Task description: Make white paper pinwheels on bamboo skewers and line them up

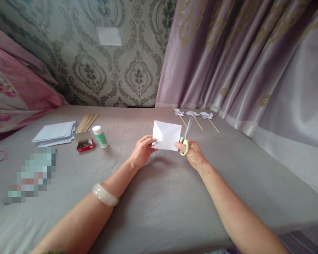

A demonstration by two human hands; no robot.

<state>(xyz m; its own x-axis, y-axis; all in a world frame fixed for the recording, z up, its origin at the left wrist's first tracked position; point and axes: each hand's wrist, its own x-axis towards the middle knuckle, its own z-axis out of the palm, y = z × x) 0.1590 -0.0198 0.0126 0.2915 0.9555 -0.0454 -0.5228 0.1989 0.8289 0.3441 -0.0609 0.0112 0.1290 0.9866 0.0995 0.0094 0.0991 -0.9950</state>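
three pinwheels [193,113] lie beyond; left fingers [147,140] grip paper [167,135], right fingers [178,145] paper and scissors [186,132].

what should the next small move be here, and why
Probably let the left hand alone hold the white paper, freeing the right hand to work the scissors: both hands now grip the paper, while the scissors point away beside it.

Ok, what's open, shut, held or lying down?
White paper: held by left hand and right hand
Scissors: in right hand, blades look shut
Red box: open, small things inside
White-and-green bottle: upright, cap on
White sheets: stacked
Wooden sticks: bunched, lying down
Three pinwheels: assembled, lying down
Bangle: worn
Curtain: hanging
Blurred item: state unclear
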